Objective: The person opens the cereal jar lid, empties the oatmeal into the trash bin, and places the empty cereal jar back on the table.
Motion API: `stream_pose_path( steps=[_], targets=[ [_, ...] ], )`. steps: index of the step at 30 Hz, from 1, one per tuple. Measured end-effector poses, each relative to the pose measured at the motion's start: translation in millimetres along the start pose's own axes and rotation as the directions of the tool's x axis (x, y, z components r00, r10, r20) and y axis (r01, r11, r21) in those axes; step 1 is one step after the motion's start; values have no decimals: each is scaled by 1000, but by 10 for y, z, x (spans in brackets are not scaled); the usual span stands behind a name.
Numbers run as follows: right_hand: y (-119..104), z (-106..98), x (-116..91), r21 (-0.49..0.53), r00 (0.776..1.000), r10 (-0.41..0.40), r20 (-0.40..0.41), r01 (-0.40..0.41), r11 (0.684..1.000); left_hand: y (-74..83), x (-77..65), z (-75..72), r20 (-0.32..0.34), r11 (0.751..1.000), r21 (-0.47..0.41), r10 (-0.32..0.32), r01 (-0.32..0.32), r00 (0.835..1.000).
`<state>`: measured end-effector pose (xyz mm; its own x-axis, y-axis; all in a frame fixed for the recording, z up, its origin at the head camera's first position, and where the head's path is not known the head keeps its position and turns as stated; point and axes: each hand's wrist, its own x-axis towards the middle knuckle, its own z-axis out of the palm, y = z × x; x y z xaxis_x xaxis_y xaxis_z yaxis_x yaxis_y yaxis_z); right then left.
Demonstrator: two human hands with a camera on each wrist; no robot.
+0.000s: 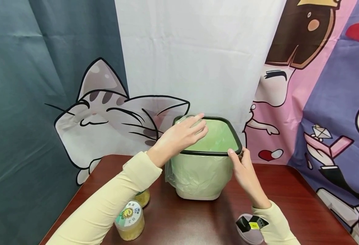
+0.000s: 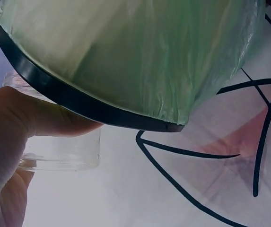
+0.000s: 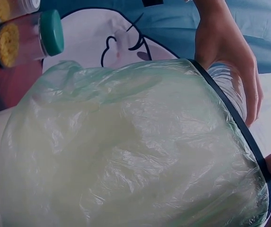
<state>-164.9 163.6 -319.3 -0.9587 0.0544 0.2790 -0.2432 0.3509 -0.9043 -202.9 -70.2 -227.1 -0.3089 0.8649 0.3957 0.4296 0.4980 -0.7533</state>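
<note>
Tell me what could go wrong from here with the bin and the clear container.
1. The clear container might slip, since the left hand holds it up beside the black rim.
2. The liner bulges loosely on the outside of the bin, so a snag could pull it down; the right hand grips only one corner of the rim.
3. The left sleeve could knock the jar below it.

The head view is bright, soft sheen lying toward the table's [image 1: 173, 223] near edge; both wrist views look dimmer.
</note>
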Motion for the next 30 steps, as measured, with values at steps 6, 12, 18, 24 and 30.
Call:
stream_pose_path(
  steps=[6,12,18,24,30],
  targets=[
    [12,13,1,-2,1000,-3,-3,3,1000,2,12,-7,-7,1000,17,4,-4,1000],
    [6,9,-3,-7,1000,-4,-9,3,1000,-1,11,-15,-5,998,47,-32,33,999],
    [16,13,-20,-24,1000,12,-27,-13,1000,14,22,-14,-32,991,62,-120,121,992],
    [35,31,-7,-28,999,-4,-47,3,1000,-6,12,-33,-27,988,31,-153,154,988],
    [17,37,-10,-28,999,-10,-37,9,1000,-19,-37,-7,-68,979,-29,-202,200,977]
  ],
)
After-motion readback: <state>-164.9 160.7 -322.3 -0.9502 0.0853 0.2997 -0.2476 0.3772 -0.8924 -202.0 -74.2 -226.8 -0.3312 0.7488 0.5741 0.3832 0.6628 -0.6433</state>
